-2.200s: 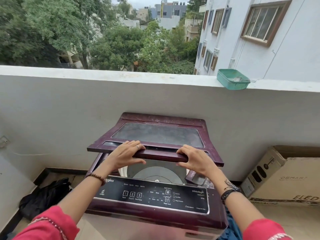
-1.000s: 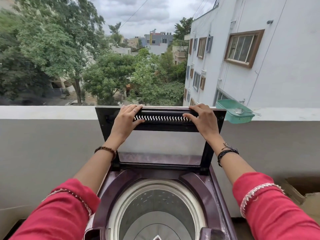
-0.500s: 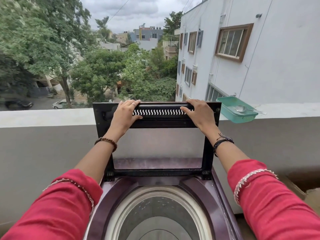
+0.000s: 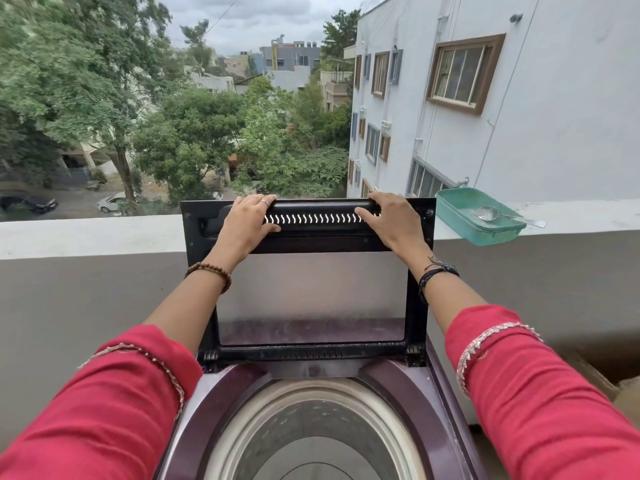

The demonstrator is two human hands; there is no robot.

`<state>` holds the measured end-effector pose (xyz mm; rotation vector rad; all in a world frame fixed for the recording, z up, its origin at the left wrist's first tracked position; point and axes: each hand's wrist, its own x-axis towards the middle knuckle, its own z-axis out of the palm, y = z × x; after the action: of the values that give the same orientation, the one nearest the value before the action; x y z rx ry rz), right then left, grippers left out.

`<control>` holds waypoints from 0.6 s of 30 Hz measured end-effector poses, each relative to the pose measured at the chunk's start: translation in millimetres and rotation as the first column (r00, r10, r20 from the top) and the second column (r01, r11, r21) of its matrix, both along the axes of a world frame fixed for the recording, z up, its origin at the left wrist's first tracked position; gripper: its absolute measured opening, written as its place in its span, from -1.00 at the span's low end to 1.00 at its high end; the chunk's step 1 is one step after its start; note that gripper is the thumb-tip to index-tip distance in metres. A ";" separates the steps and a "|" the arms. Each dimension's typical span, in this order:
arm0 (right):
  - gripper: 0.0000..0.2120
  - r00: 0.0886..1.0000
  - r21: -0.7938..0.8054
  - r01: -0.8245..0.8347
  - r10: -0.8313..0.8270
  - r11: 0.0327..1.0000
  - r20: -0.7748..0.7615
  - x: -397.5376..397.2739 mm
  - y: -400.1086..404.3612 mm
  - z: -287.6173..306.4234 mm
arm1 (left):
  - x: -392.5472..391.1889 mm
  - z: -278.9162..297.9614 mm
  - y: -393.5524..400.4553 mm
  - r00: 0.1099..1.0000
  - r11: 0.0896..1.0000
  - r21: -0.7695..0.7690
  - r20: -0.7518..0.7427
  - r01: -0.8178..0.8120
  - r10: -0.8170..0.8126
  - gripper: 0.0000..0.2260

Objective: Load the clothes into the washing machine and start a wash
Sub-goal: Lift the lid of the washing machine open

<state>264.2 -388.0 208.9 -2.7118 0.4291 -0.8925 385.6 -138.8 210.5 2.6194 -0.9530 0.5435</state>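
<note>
A maroon top-loading washing machine [image 4: 446,403] stands below me against the balcony wall. Its lid [image 4: 311,296] is raised upright, with a glass pane in a dark frame. My left hand [image 4: 247,221] grips the lid's top edge at the left, fingers curled over it. My right hand [image 4: 389,220] grips the same edge at the right. The round drum opening [image 4: 311,427] lies uncovered beneath, and no clothes show inside it. No clothes are in view.
A grey parapet wall [image 4: 86,237] runs across behind the machine. A green plastic tub [image 4: 478,220] with a metal spoon in it sits on the ledge to the right. A cardboard box's corner [image 4: 620,389] shows at the right edge.
Both hands swung the lid from nearly flat to fully upright. Over the last second the lid and hands have barely moved; my view shifted slightly.
</note>
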 end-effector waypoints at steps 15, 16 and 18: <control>-0.33 0.971 -0.192 -0.054 0.007 0.980 -0.237 4.9 -5.8 -5.4 | -0.3 -9.6 -5.4 0.990 0.978 0.181 -0.076 -0.103 0.118 -0.26; -0.31 0.963 -0.214 -0.046 -0.013 0.976 -0.267 2.3 -4.7 -5.7 | -4.6 -10.6 -6.6 0.988 0.978 0.173 -0.087 -0.112 0.129 -0.24; -0.31 0.956 -0.233 -0.042 -0.029 0.971 -0.291 -4.6 1.3 -9.3 | -17.2 -15.6 -7.4 0.985 0.982 0.139 -0.104 -0.126 0.141 -0.22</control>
<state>259.6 -386.7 199.7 -3.0797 0.3907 -0.5701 368.3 -146.2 194.9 2.8137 -0.8081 0.3689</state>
